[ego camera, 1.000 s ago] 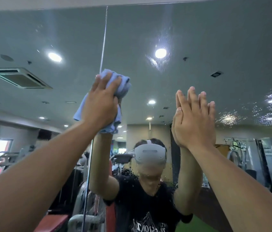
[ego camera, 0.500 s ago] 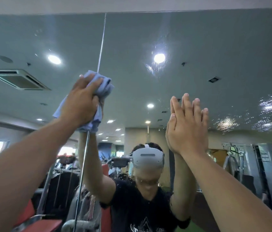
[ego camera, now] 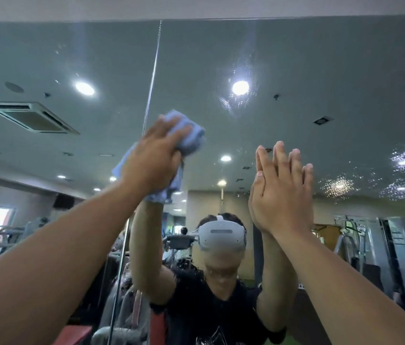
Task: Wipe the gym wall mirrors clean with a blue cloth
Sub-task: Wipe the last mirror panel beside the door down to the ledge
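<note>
A large wall mirror [ego camera: 296, 58] fills the view, split by a vertical seam [ego camera: 155, 63] left of centre. My left hand [ego camera: 154, 158] presses a bunched blue cloth [ego camera: 190, 135] against the glass, just right of the seam at about head height. A tail of the cloth hangs below the wrist. My right hand [ego camera: 279, 188] lies flat on the mirror, fingers together and pointing up, holding nothing. Wet droplets [ego camera: 338, 186] speckle the glass at the right.
The mirror's top edge meets a pale wall strip [ego camera: 196, 7]. The reflection shows a person with a white headset [ego camera: 221, 236], ceiling lights, an air vent [ego camera: 29, 118] and gym machines [ego camera: 360, 242] on both sides.
My left hand has swept the cloth rightward, from left of the seam to right of it. My right hand has stayed flat on the glass. The camera has tilted a little.
</note>
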{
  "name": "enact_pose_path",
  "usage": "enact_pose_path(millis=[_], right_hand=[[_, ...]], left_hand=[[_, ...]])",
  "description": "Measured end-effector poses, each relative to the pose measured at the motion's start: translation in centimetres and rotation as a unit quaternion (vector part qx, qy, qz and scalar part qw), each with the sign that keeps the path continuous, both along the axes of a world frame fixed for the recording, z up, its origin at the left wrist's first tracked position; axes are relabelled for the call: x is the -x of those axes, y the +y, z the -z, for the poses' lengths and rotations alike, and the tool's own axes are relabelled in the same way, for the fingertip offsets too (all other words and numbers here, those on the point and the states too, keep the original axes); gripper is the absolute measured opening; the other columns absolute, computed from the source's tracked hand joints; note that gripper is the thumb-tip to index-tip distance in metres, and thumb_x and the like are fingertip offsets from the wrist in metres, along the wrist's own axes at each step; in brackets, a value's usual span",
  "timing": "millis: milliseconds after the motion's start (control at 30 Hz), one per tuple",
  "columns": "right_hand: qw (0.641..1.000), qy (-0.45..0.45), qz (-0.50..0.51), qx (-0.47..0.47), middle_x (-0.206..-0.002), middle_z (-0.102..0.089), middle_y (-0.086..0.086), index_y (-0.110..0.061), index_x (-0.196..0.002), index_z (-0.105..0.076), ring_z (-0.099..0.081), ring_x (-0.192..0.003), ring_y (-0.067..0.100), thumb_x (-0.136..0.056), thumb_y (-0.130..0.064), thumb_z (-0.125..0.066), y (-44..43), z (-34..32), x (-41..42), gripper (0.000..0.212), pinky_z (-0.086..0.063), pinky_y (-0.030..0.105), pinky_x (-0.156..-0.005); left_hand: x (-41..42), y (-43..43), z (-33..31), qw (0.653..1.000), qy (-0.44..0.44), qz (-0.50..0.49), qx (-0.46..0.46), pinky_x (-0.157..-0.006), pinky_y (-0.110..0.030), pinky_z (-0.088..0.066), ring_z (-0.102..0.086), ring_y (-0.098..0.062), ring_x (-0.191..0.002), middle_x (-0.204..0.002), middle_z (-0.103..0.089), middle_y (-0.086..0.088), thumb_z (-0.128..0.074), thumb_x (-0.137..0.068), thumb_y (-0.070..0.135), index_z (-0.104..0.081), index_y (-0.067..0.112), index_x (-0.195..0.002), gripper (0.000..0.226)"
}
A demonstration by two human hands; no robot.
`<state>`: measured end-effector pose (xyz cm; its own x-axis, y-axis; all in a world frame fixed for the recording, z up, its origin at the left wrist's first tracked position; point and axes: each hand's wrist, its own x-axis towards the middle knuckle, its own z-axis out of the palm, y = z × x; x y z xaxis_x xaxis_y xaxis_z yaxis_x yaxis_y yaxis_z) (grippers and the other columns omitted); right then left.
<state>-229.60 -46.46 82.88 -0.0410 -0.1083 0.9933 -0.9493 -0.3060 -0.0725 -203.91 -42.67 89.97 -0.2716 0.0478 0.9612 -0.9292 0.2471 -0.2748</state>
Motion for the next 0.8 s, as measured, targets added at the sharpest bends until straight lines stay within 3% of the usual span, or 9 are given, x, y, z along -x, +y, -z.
enact_pose_path(millis=[67,133,233,300,367,433,533,633,800], right_hand=[[1.000,0.001,0.002,0.005,-0.172,-0.010,0.005,-0.031,-0.163,-0.016,-0.004,-0.158,0.034,-0.103,-0.040,-0.009,0.1,0.0,-0.1,0.061,-0.001,0.053,-0.127],[1.000,0.001,0.000,0.003,-0.172,-0.010,0.005,-0.032,-0.163,-0.017,-0.005,-0.158,0.034,-0.103,-0.040,-0.009,0.2,-0.1,-0.1,0.062,-0.001,0.053,-0.127],[1.000,0.004,-0.018,-0.015,-0.173,-0.006,0.003,-0.034,-0.163,-0.015,-0.001,-0.159,0.031,-0.103,-0.041,-0.012,0.4,-0.2,0.1,0.061,0.001,0.051,-0.128],[0.999,0.019,-0.021,-0.026,-0.173,-0.004,0.002,-0.035,-0.164,-0.015,-0.001,-0.159,0.030,-0.102,-0.041,-0.013,0.7,-0.5,0.7,0.062,0.000,0.050,-0.128],[0.998,0.047,-0.012,-0.034,-0.173,-0.007,0.001,-0.037,-0.163,-0.016,-0.004,-0.159,0.028,-0.104,-0.038,-0.018,1.1,-0.7,1.9,0.059,-0.005,0.049,-0.127],[0.997,0.072,-0.006,-0.029,-0.171,-0.015,0.001,-0.036,-0.162,-0.020,-0.010,-0.158,0.027,-0.107,-0.032,-0.027,1.5,-0.9,3.3,0.055,-0.010,0.047,-0.126],[0.997,0.078,-0.001,-0.011,-0.167,-0.028,0.004,-0.032,-0.159,-0.029,-0.019,-0.155,0.029,-0.103,-0.031,-0.027,1.3,-1.3,5.7,0.056,-0.015,0.048,-0.125],[0.998,0.048,-0.016,0.022,-0.164,-0.034,0.008,-0.028,-0.155,-0.037,-0.023,-0.154,0.032,-0.098,-0.032,-0.026,0.8,-2.1,8.0,0.058,-0.016,0.051,-0.126],[0.997,0.002,-0.032,0.069,-0.165,-0.032,0.009,-0.023,-0.154,-0.041,-0.020,-0.155,0.032,-0.098,-0.031,-0.027,0.2,-3.5,11.3,0.058,-0.012,0.050,-0.126]], left_hand=[[1.6,0.2,-1.3,0.994,0.107,-0.025,0.005,-0.116,-0.040,-0.029,-0.038,-0.034,-0.136,-0.145,-0.046,-0.008,-0.031,-0.078,0.018,-0.055,0.018,-0.136,0.063],[3.5,0.0,-1.0,0.994,0.100,-0.047,-0.009,-0.114,-0.045,-0.033,-0.033,-0.034,-0.141,-0.150,-0.040,-0.005,-0.029,-0.077,0.022,-0.048,0.023,-0.139,0.064],[4.2,-0.6,2.0,0.996,-0.069,-0.042,-0.029,-0.115,-0.050,-0.035,-0.029,-0.035,-0.148,-0.159,-0.037,-0.003,-0.035,-0.086,0.027,-0.046,0.026,-0.147,0.061],[2.6,-0.6,3.8,0.974,-0.216,-0.072,-0.018,-0.119,-0.047,-0.031,-0.029,-0.034,-0.149,-0.160,-0.037,-0.002,-0.041,-0.094,0.030,-0.043,0.026,-0.150,0.056],[0.3,-0.3,3.4,0.949,-0.289,-0.126,-0.025,-0.122,-0.049,-0.027,-0.024,-0.030,-0.152,-0.163,-0.030,-0.001,-0.046,-0.097,0.033,-0.036,0.029,-0.153,0.057],[-1.2,-0.2,1.6,0.954,-0.259,-0.152,-0.026,-0.121,-0.052,-0.028,-0.026,-0.031,-0.151,-0.163,-0.031,-0.004,-0.045,-0.095,0.031,-0.037,0.027,-0.154,0.059],[0.2,0.7,-1.9,0.991,-0.087,-0.093,-0.039,-0.123,-0.046,-0.022,-0.032,-0.033,-0.147,-0.157,-0.040,-0.010,-0.037,-0.083,0.023,-0.048,0.019,-0.149,0.067],[5.1,0.8,-5.0,0.999,0.019,-0.049,-0.004,-0.120,-0.045,-0.023,-0.040,-0.037,-0.133,-0.143,-0.050,-0.019,-0.040,-0.076,0.013,-0.052,0.011,-0.143,0.068],[13.8,-0.9,-7.5,0.998,0.017,-0.055,-0.016,-0.118,-0.044,-0.026,-0.034,-0.038,-0.138,-0.148,-0.043,-0.013,-0.037,-0.077,0.022,-0.049,0.020,-0.142,0.067]])
